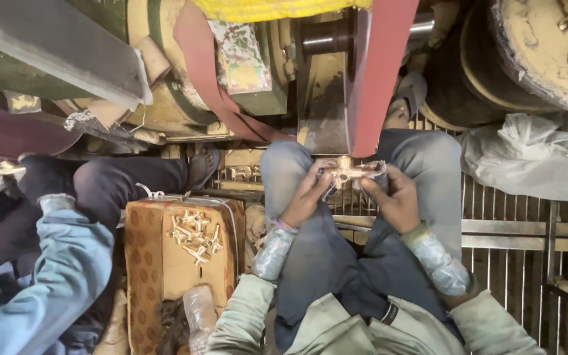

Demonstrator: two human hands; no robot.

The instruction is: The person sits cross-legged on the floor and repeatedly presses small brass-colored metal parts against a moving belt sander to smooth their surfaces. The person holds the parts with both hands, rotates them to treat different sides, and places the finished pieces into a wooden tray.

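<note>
A cross-shaped brass fitting (344, 172) is held between both hands above the person's knees, just below the lower end of a red abrasive belt (379, 72). The left hand (305, 197) is closed on the fitting's left arm, thumb and fingers pinching it; the right hand (396, 196) is wrapped around the right arm, where a scrap of pale cloth (376, 168) is pressed against the metal. Both wrists are bound in clear plastic wrap. Left of the knees a cardboard box (159, 256) is seen — a heap of similar brass fittings (195, 236) lies on its top. Further left, another person's blue sleeve (54, 276) is stretched out. A crumpled white plastic bag (534, 158) rests on the metal grating (520, 263) at the right.
</note>
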